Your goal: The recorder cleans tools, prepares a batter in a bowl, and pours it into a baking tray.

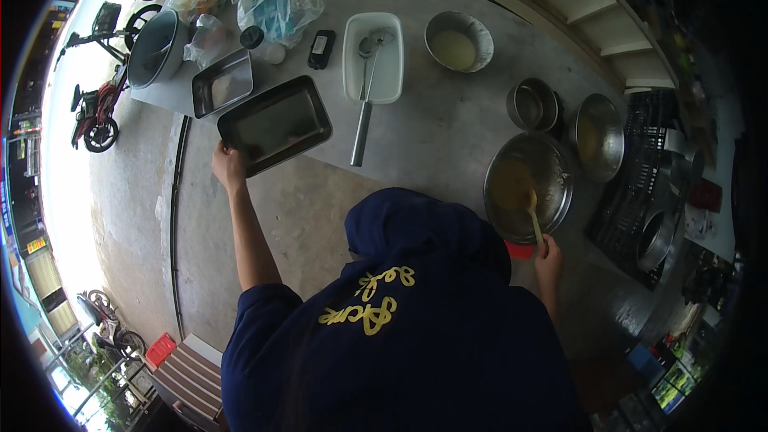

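Note:
My left hand (228, 168) grips the near left corner of a dark rectangular baking pan (277, 126), which is tilted at the table's front edge. A smaller metal loaf pan (223, 83) is just behind it. On the right, my right hand (549, 257) holds the pale handle of a spatula (536, 223). The spatula's head rests in yellowish batter (510, 183) inside a large stainless steel mixing bowl (555, 207). Some pale residue clings to the bowl's inner wall. Under the bowl's near side, a red object (519, 249) shows partly.
The grey table (444, 126) bears a white plastic tub (346, 60) with a long-handled whisk (360, 135) and a spoon, a metal bowl of pale liquid (459, 51), a round cake tin (532, 102), another steel bowl (600, 138), a black device (321, 49), plastic bags (279, 3) and a grey basin (157, 51).

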### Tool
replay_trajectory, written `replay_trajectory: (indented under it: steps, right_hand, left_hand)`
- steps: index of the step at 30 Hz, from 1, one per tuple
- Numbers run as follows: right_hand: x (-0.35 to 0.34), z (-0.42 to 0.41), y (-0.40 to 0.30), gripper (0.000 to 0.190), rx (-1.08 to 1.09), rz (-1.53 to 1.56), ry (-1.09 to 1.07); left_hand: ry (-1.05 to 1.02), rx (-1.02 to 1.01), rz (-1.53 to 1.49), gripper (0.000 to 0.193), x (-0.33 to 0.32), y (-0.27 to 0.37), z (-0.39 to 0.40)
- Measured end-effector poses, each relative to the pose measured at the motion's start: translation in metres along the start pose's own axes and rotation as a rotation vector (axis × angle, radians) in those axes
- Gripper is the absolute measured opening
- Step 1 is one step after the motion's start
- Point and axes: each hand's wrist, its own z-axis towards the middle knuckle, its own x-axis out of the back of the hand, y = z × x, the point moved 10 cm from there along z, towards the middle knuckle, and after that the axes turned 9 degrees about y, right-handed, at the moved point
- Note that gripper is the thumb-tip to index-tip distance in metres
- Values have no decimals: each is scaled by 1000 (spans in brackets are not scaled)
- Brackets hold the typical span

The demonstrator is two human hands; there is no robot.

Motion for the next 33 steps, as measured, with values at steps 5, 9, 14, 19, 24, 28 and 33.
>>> replay_trajectory:
  steps: [5, 9, 14, 19, 24, 28, 33]
  right_hand:
    - [26, 1, -3, 30, -42, -31, 75]
    - [34, 12, -7, 36, -48, 127, -31]
    - [47, 18, -29, 39, -119, 382, -78]
    - [60, 14, -67, 32, 27, 650, -75]
    - [58, 17, -75, 29, 204, 557, 53]
    - [66, 11, -96, 27, 384, 318, 134]
    - [73, 16, -86, 28, 416, 435, 205]
  left_hand:
    - [4, -147, -166, 27, 44, 107, -27]
    - [-264, -257, -296, 23, -12, 158, -89]
    - [-631, -161, -327, 27, -137, 158, -194]
    - [-686, -216, -299, 38, -182, 165, -257]
    - [-1055, 260, -346, 43, -189, 155, -301]
    - [-534, -350, -13, 57, -149, 179, -277]
    - [-424, -747, -161, 53, -113, 259, -297]
